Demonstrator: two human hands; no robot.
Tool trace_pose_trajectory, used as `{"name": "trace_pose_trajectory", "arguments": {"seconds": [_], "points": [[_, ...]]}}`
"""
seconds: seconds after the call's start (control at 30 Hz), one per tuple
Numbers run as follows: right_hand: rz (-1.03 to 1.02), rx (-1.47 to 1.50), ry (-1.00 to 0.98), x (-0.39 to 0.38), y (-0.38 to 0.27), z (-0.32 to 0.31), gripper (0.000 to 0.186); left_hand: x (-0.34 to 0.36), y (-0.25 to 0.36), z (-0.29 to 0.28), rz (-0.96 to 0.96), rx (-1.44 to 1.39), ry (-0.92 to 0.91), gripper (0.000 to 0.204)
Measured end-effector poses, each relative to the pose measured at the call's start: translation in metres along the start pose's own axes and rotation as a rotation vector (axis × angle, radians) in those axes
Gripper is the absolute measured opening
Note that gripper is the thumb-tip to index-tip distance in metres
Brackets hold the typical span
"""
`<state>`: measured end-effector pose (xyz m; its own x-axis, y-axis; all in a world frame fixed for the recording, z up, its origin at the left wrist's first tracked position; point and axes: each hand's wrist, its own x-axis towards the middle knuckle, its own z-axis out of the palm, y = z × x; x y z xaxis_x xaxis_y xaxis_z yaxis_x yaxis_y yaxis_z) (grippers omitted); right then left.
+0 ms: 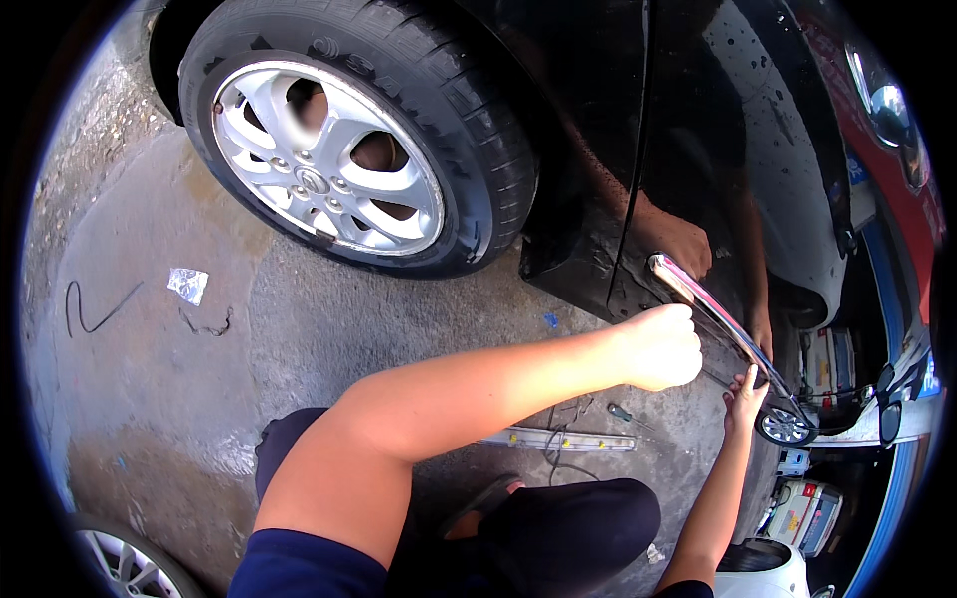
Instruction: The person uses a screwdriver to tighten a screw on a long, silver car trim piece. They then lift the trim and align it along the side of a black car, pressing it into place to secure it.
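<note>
A long chrome trim strip runs along the lower part of the black car door. My left hand is closed in a fist just below the near part of the strip, with nothing visible in it. Farther along, my right hand has its thumb and fingers at the strip's lower edge, gripping it. The fingers' undersides are partly hidden there. Both arms and the strip are mirrored in the glossy door paint.
The car's front wheel stands at upper left. On the concrete lie a silver strip with yellow clips, a small dark-handled tool, a clear plastic packet and a thin black wire. Another wheel is at lower left.
</note>
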<state>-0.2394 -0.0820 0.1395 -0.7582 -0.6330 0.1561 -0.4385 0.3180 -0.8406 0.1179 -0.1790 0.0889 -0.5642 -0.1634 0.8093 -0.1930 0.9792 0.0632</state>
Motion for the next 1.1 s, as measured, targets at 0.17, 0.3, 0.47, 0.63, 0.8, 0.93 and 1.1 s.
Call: {"name": "trace_pose_trajectory", "arguments": {"seconds": [0.17, 0.3, 0.47, 0.63, 0.8, 0.93, 1.1], "points": [[0.003, -0.005, 0.006, -0.001, 0.005, -0.001, 0.064, -0.004, -0.021, 0.005, 0.154, -0.06, 0.127, 0.019], [-0.009, 0.042, 0.061, -0.025, -0.003, 0.015, 0.06, -0.011, -0.031, 0.013, 0.252, -0.042, 0.2, 0.02], [-0.193, 0.226, 0.064, -0.071, -0.022, 0.034, 0.031, -0.014, -0.033, 0.018, 0.262, -0.043, 0.257, 0.018], [-0.659, -0.041, -0.247, -0.111, -0.06, 0.046, 0.028, -0.013, -0.028, 0.023, 0.23, -0.06, 0.278, 0.018], [-1.039, -0.197, -0.498, -0.155, -0.128, 0.082, 0.021, -0.017, -0.027, 0.026, 0.197, -0.059, 0.271, 0.019], [-1.35, -0.105, -0.702, -0.18, -0.152, 0.125, 0.03, -0.022, -0.031, 0.024, 0.183, -0.063, 0.204, 0.018], [-1.512, 0.074, -1.006, -0.185, -0.161, 0.164, 0.034, -0.017, -0.026, 0.032, 0.096, -0.092, 0.082, 0.024]]}}
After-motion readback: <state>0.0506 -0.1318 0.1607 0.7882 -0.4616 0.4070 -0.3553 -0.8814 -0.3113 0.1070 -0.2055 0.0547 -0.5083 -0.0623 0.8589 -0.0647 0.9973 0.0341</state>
